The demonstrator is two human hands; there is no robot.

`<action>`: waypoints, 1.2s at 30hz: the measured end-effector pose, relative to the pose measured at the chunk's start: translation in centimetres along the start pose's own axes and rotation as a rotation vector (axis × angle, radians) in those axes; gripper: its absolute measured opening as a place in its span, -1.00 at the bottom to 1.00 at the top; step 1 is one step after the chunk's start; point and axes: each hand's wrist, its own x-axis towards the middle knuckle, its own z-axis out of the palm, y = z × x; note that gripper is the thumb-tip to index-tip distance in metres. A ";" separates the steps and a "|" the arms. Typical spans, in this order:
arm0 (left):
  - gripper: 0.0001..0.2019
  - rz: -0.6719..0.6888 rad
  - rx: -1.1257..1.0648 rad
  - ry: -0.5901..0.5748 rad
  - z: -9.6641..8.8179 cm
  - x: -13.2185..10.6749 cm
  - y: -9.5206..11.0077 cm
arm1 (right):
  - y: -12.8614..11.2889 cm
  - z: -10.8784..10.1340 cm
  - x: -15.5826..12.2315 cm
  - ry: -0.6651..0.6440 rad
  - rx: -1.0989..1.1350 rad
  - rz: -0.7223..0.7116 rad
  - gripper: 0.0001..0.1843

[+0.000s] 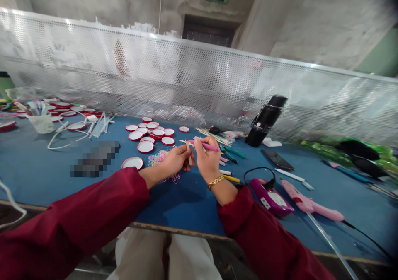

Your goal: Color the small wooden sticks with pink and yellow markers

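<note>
My left hand [175, 160] is closed around a short, pale wooden stick [189, 157], held upright above the table. Close beside it, my right hand [205, 160] grips a pink pen [211, 147], whose tip end points left to the top of the stick. Whether the pen touches the wood is too small to tell. Beneath and left of my left hand lies a loose heap of small coloured rubber bands [157, 157], partly hidden by that hand. Just behind the heap are several red-rimmed white jar lids [145, 147], some overlapping.
A black bottle [264, 122] stands before the perforated metal screen [214, 81]. Green-handled pliers [234, 152] lie right of my hands. Farther right are a purple power strip [272, 199] and a pink glue gun [309, 203]. A white cup [42, 123] with pens stands left.
</note>
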 end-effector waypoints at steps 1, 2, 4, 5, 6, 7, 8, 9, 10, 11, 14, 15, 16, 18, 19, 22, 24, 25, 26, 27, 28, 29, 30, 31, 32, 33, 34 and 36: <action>-0.69 -0.001 -0.002 -0.003 0.0 0.0 0.0 | 0.0 0.0 0.0 0.000 -0.002 0.000 -0.78; -0.69 -0.002 -0.002 -0.004 0.0 0.0 0.0 | 0.0 0.0 0.0 0.000 -0.001 0.000 -0.78; -0.69 -0.005 0.005 0.000 0.0 0.0 0.0 | 0.0 0.0 0.0 -0.001 0.001 -0.003 -0.78; -0.69 -0.006 0.009 0.002 0.0 0.0 0.0 | 0.0 0.0 0.0 -0.003 0.000 -0.006 -0.78; -0.68 -0.005 0.010 0.001 0.0 0.0 0.0 | 0.0 0.0 0.0 -0.002 -0.002 -0.009 -0.78; -0.68 -0.004 0.009 -0.003 0.0 0.0 0.0 | 0.1 0.0 0.0 0.000 -0.002 -0.008 -0.77; -0.68 -0.001 0.006 -0.006 0.0 0.0 0.0 | 0.1 0.0 0.1 0.002 0.001 -0.005 -0.77; -0.68 0.002 0.003 -0.008 0.0 0.0 0.0 | 0.2 0.0 0.1 0.002 0.008 0.001 -0.78; -0.68 0.003 -0.002 -0.008 -0.1 0.1 -0.1 | 0.2 0.0 0.1 0.001 0.016 0.008 -0.78; -0.68 0.004 -0.006 -0.004 -0.1 0.1 -0.1 | 0.3 0.0 0.1 0.001 0.025 0.015 -0.78; -0.69 0.001 -0.011 0.009 -0.1 0.1 -0.1 | 0.3 -0.1 0.1 -0.001 0.036 0.028 -0.78; -0.69 0.002 -0.010 0.010 0.0 0.1 -0.1 | 0.3 -0.1 0.1 -0.002 0.036 0.031 -0.78; -0.69 0.005 -0.010 0.009 0.0 0.1 -0.1 | 0.2 0.0 0.1 -0.005 0.039 0.034 -0.78; -0.69 0.010 -0.012 0.008 0.0 0.1 -0.1 | 0.2 0.0 0.0 -0.009 0.048 0.039 -0.78; -0.69 0.011 -0.012 0.009 0.0 0.1 -0.2 | 0.1 0.0 0.0 -0.009 0.051 0.037 -0.78; -0.70 0.007 -0.005 0.017 0.0 0.1 -0.2 | 0.1 0.1 0.0 0.000 0.032 0.013 -0.79; -0.70 0.008 0.001 0.015 -0.1 0.2 -0.3 | 0.2 0.0 0.1 0.008 0.013 0.003 -0.79; -0.70 0.010 0.001 0.013 -0.1 0.2 -0.3 | 0.2 0.0 0.1 0.011 0.009 0.004 -0.80; -0.69 0.010 0.002 0.010 -0.1 0.2 -0.3 | 0.3 0.0 0.1 0.013 0.007 0.008 -0.80; -0.69 0.009 0.003 0.008 -0.1 0.2 -0.3 | 0.3 0.0 0.1 0.015 0.008 0.013 -0.80; -0.68 0.007 0.003 0.007 -0.1 0.2 -0.3 | 0.2 -0.1 0.1 0.016 0.010 0.015 -0.80; -0.68 0.005 0.002 0.008 -0.1 0.2 -0.3 | 0.2 -0.1 0.1 0.016 0.013 0.016 -0.79; -0.68 0.003 0.002 0.009 -0.1 0.2 -0.3 | 0.1 -0.1 0.0 0.013 0.015 0.015 -0.79; -0.68 0.000 0.000 0.011 -0.1 0.2 -0.3 | 0.0 0.0 0.0 0.011 0.019 0.014 -0.79; -0.68 -0.003 -0.002 0.013 -0.1 0.2 -0.3 | -0.1 0.0 -0.1 0.009 0.021 0.013 -0.79; -0.68 -0.005 -0.003 0.014 0.0 0.1 -0.3 | -0.2 0.0 -0.1 0.007 0.020 0.012 -0.78; -0.67 -0.008 -0.004 0.016 0.0 0.1 -0.2 | -0.3 0.0 -0.1 0.005 0.017 0.010 -0.78; -0.66 -0.011 -0.007 0.020 0.0 0.1 -0.1 | -0.3 0.1 -0.2 0.004 0.008 0.008 -0.78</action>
